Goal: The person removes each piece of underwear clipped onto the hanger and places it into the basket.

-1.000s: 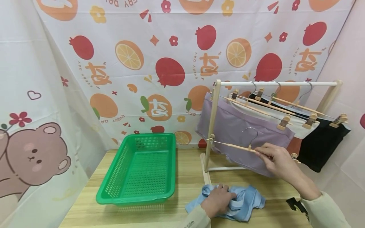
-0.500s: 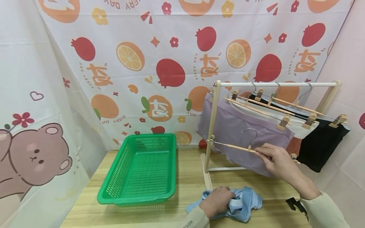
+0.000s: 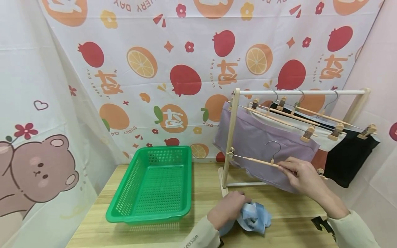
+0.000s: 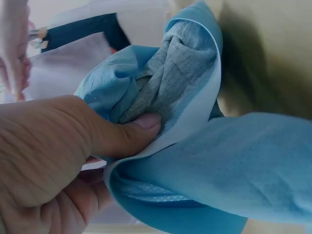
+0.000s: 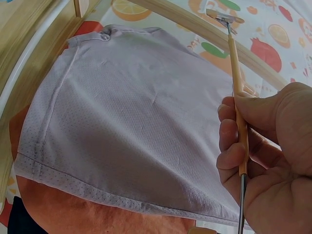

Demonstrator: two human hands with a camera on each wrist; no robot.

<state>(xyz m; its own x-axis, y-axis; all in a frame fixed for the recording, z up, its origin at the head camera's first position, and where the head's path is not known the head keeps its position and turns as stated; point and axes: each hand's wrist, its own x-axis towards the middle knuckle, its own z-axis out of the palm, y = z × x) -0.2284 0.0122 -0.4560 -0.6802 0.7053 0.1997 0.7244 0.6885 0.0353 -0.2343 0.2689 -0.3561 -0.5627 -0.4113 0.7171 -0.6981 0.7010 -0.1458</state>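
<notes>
My left hand [image 3: 227, 208] pinches a pair of light blue underpants [image 3: 255, 217] low over the table. In the left wrist view the thumb presses the waistband of the underpants [image 4: 190, 83], and a grey lining shows inside. My right hand [image 3: 305, 175] grips the bar of a clip hanger [image 3: 258, 160] by its middle, its hook pointing up. In the right wrist view the fingers wrap round the wooden bar of the hanger [image 5: 237, 73]; a metal clip shows at its far end. The hanger holds no garment. Lilac underpants [image 3: 263, 137] hang just behind it.
A small rack [image 3: 231, 137] with a white rail carries several clip hangers with lilac, white and black garments [image 3: 347, 155]. A green plastic basket [image 3: 149, 218] stands on the wooden table [image 3: 93, 234] at left. A dark object [image 3: 321, 224] lies by the right sleeve.
My left hand has shifted left and a little away, drawing the blue underpants together so that they spread less on the table. The right hand and its hanger have stayed almost still.
</notes>
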